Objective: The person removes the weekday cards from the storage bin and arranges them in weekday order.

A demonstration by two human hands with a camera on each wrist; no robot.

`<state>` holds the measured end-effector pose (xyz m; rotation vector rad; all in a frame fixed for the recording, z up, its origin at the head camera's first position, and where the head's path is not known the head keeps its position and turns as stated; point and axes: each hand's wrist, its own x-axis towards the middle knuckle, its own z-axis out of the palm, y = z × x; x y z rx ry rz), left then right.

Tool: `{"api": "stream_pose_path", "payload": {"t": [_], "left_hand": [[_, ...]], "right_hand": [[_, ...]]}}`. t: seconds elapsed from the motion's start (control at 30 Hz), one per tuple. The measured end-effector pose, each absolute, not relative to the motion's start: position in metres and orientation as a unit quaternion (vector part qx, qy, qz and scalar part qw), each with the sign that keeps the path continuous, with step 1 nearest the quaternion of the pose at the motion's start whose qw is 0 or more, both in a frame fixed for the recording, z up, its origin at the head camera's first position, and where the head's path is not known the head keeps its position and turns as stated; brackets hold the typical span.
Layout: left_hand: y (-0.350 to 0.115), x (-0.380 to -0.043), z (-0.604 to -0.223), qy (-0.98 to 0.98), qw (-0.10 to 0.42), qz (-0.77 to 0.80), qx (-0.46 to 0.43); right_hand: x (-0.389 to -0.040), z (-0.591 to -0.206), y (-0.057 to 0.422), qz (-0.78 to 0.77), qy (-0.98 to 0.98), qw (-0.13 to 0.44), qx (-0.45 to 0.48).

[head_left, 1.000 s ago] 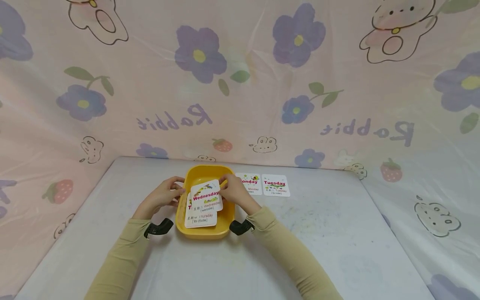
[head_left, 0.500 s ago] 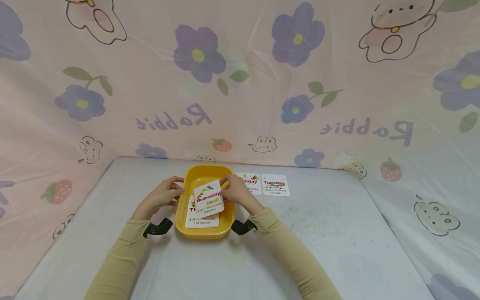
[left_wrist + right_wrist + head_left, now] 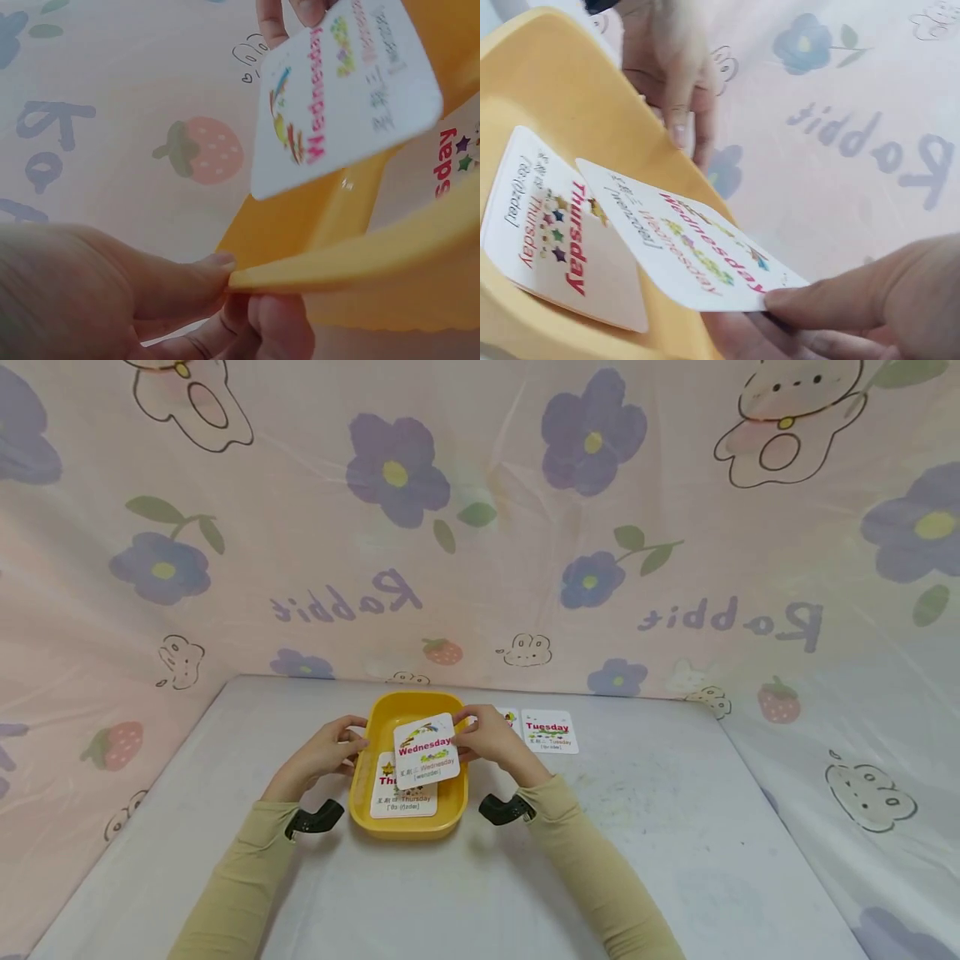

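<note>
Pale pink cloth (image 3: 480, 552) behind & at both sides, printed w/ flowers, bunnies, strawberries, mirrored "Rabbit". In front, whitish surface (image 3: 675, 860), a few faint smudges right of ctr. Two tan sleeves (image 3: 232, 877) reach in from the bottom edge, one per arm. Yellow tray (image 3: 408, 830), rounded corners, sits on the surface near the far edge, between the hands. L hand (image 3: 318, 756) at tray's L side: fingers pinch the rim, thumb on top, others below. R hand (image 3: 495, 742) at tray's R side: fingers grip the Wed card by its R edge, thumb on the printed face. Wed card (image 3: 426, 762) is tilted, raised over the tray, partly covering the Thu card (image 3: 405, 802); can't tell if they touch. Thu card lies face up in the tray, near end, L of ctr; edge looks layered, count unclear. Tue card (image 3: 550, 733) flat on surface, R of tray. 4th card (image 3: 513, 717) just L of it, mostly hidden by R hand. Black clip (image 3: 317, 818) at L wrist, another at R wrist.
</note>
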<state>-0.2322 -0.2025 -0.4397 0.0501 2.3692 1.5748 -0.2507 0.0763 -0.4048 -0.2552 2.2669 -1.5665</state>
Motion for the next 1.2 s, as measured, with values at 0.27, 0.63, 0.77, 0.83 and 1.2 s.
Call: {"api": "stream_pose_path", "payload": {"t": [0.27, 0.63, 0.77, 0.83, 1.2], "left_hand": [[-0.204, -0.232, -0.443, 0.821, 0.137, 0.554, 0.023], [-0.205, -0.232, -0.444, 0.822, 0.135, 0.553, 0.028], [-0.205, -0.232, -0.443, 0.824, 0.132, 0.551, 0.029], [-0.205, -0.232, -0.442, 0.825, 0.130, 0.550, 0.029], [-0.204, -0.232, -0.445, 0.818, 0.136, 0.559, 0.026]], "right_hand": [[-0.254, -0.400, 0.101, -0.575, 0.797, 0.174, -0.067], [-0.266, -0.402, 0.142, -0.590, 0.790, 0.163, -0.029], [-0.268, -0.405, 0.161, -0.598, 0.785, 0.158, -0.027], [-0.268, -0.408, 0.171, -0.604, 0.781, 0.155, -0.023], [-0.263, -0.423, 0.222, -0.608, 0.784, 0.128, 0.003]]}}
